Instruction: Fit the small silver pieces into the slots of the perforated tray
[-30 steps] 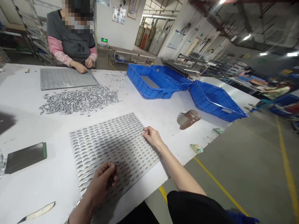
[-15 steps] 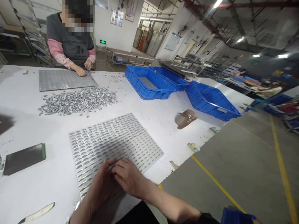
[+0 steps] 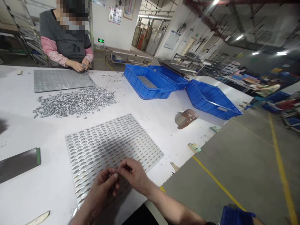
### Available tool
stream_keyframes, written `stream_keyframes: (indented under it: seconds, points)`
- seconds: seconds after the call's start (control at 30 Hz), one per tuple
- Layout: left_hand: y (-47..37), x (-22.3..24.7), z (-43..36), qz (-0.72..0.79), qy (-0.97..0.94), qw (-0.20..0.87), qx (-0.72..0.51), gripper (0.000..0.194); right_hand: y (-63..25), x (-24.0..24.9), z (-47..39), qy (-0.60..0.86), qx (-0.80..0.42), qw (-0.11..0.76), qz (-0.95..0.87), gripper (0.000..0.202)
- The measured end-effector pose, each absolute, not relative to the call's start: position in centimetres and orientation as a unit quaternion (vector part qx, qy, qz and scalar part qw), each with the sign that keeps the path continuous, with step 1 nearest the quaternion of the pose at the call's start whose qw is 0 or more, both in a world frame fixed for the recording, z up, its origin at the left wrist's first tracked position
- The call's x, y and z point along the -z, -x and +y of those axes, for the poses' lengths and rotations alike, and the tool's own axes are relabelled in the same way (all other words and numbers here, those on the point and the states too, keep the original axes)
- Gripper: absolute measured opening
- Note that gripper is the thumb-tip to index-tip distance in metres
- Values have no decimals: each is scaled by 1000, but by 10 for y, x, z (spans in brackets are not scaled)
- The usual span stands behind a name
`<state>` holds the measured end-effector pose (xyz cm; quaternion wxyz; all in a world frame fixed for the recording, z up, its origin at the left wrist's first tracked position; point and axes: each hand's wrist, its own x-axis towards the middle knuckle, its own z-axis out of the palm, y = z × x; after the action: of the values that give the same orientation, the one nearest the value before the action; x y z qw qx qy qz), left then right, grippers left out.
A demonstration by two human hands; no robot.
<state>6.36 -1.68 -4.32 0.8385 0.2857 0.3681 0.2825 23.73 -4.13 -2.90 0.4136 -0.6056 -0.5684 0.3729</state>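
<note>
A flat metal sheet (image 3: 131,123) with rows of small leaf-shaped pieces or slots lies on the white table in front of me. The rows nearer my side show brownish marks; farther ones look silver. Over its near part, my left hand (image 3: 105,184) is closed in a pinch, thumb against the fingers. My right hand (image 3: 133,175) meets it there, thumb and forefinger pressed together. Whatever small thing is between the fingertips is too hidden to name. Beyond the sheet lies a heap of small silver leaf-shaped metal pieces (image 3: 77,101).
Across the table a co-worker (image 3: 67,43) handles small pieces at another sheet (image 3: 58,82). Blue bins (image 3: 150,90) stand at the back, another blue bin (image 3: 213,100) at right. A brown, clear-looking round object (image 3: 187,118) and a dark plate (image 3: 21,162) with green edge flank the sheet.
My hands have turned and parted slightly, so the pinching fingertips now show. The view has shifted a little. The co-worker's hands have come together at the near right of their body.
</note>
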Motion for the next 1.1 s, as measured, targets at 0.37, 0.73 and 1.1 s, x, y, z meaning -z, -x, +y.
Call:
stream_keyframes:
  seconds: [0.37,0.73,1.1]
  points:
    - [-61,48,-12,412,-252,830,-279,36,-401,73,55,821,-116,357,-429,39]
    - [-58,50,-10,403,-249,837,-273,29,-393,80,56,842,-62,318,-432,19]
    - [-65,44,-14,351,-178,866,-308,28,-276,32,-34,628,-92,396,-664,24]
